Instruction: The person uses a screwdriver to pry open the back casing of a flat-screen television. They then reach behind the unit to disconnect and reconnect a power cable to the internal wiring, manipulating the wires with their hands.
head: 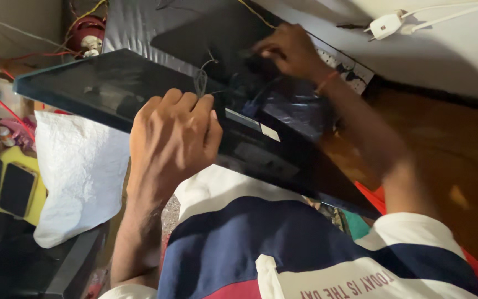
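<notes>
A large flat black panel [139, 88], dark and glossy like the back of a screen, slants across the middle of the frame from the upper left down toward the lower right, resting over the person's lap. The left hand [172, 138] sits at the centre of the frame, fingers curled over the panel's near edge and gripping it, knuckles up. Just above its fingertips a thin grey wire [201, 77] loops out of the panel. The right hand [289, 50] is in the upper middle of the frame, reaching onto the panel's far part; its fingers are bent and pressed down among dark parts there, but whether they pinch anything cannot be told, since that spot is blurred and shadowed. An orange band [326, 82] circles the right wrist. A pale label [253, 124] is stuck to the panel between the two hands.

At the lower middle the person's striped shirt [261, 243], white, navy and red, fills the frame. A white crumpled bag [78, 171] lies at the left, just beside a yellow tray [34, 188]. A red spool-like object [87, 30] sits in the upper left corner, with red wires [6, 108] trailing below it. A white plug adapter [385, 25] with its cable lies in the upper right on a pale surface [449, 55]. A brown wooden floor [443, 160] shows at the right.
</notes>
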